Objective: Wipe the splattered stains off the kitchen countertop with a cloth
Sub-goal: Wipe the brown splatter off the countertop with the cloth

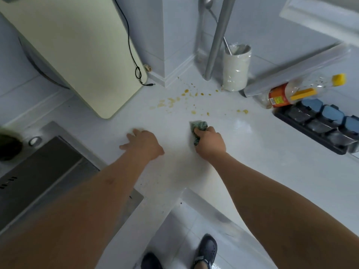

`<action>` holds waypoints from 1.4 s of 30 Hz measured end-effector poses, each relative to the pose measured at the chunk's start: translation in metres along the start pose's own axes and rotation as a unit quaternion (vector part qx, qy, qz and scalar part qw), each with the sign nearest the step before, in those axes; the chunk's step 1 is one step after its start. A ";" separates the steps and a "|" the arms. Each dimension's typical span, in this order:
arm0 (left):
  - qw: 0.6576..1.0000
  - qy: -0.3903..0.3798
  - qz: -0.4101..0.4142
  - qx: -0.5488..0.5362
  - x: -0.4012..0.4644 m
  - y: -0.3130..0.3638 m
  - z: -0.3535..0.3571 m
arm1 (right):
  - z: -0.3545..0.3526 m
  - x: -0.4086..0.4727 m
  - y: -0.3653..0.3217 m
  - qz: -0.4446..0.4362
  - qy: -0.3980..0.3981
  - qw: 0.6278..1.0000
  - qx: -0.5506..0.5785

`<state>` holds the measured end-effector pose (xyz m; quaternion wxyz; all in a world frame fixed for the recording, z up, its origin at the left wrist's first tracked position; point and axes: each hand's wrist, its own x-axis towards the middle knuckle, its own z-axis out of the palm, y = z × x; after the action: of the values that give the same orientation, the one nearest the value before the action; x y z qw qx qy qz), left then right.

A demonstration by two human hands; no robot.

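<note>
Yellow-brown splattered stains (184, 100) dot the white countertop (252, 144) toward the back corner. My right hand (209, 143) grips a green bunched cloth (198, 131) and presses it on the counter just in front of the nearest stains. My left hand (143, 142) rests flat on the counter to the left, fingers spread, holding nothing.
A pale green cutting board (77, 51) with a black cable leans at the back left. A white utensil holder (236, 68) and a metal pole (218, 37) stand at the back. An oil bottle (291, 94) and a black seasoning-box rack (320, 123) sit right. A steel sink (38, 181) lies left.
</note>
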<state>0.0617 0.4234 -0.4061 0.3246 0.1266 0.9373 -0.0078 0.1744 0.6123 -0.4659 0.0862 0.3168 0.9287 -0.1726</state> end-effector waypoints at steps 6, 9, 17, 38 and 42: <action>0.999 0.007 0.031 0.008 -0.007 0.063 0.014 | -0.026 -0.005 0.080 0.060 0.000 0.998 0.020; 0.999 0.013 0.027 0.016 0.001 0.090 0.017 | -0.042 0.000 0.123 0.095 0.000 0.995 0.040; 0.999 0.007 -0.022 0.042 0.019 0.124 0.028 | -0.069 0.028 0.189 0.131 0.021 0.989 0.066; 0.999 0.007 -0.020 0.041 0.037 0.123 0.034 | -0.047 0.070 0.060 -0.108 -0.033 0.993 0.022; 0.998 0.010 -0.017 0.053 0.033 0.123 0.031 | -0.054 0.059 0.099 -0.091 -0.024 0.995 0.010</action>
<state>0.0851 0.5471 -0.4427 0.3079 0.1274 0.9408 -0.0622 0.1866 0.7390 -0.4585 0.0892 0.2272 0.9496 -0.1966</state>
